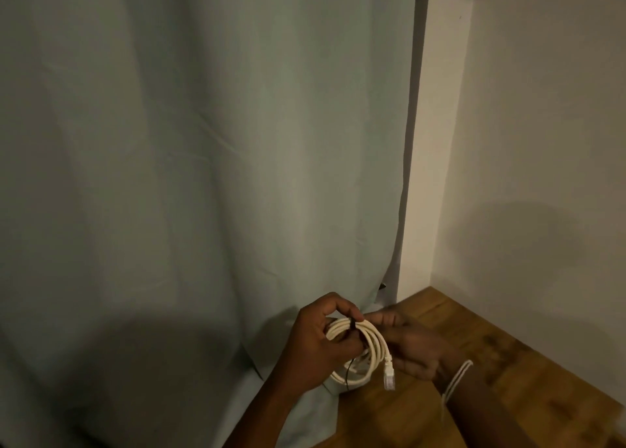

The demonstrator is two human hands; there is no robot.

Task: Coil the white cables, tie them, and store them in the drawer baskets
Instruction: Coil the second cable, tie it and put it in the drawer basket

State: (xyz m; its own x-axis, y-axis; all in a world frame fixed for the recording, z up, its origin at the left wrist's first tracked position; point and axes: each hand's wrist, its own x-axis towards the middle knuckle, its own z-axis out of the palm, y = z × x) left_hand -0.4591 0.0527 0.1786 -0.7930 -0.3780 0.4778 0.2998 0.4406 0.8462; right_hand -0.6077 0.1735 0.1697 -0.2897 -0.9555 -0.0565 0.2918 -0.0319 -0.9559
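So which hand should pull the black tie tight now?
Probably the left hand. Its fingers already pinch the black tie at the top of the coiled white cable. The right hand sits behind the coil, steadying it, so it can keep doing that.

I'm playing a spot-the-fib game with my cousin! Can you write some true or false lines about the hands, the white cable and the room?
1. The white cable is wound into a coil. True.
2. The coil lies on the floor by itself. False: the left hand and the right hand hold it up.
3. A thin black tie crosses the top of the coil. True.
4. The curtain is bright red. False: it is pale green.
5. A clear plug hangs at the cable's end. True.
6. The wooden floor is covered with carpet. False: bare wood shows.
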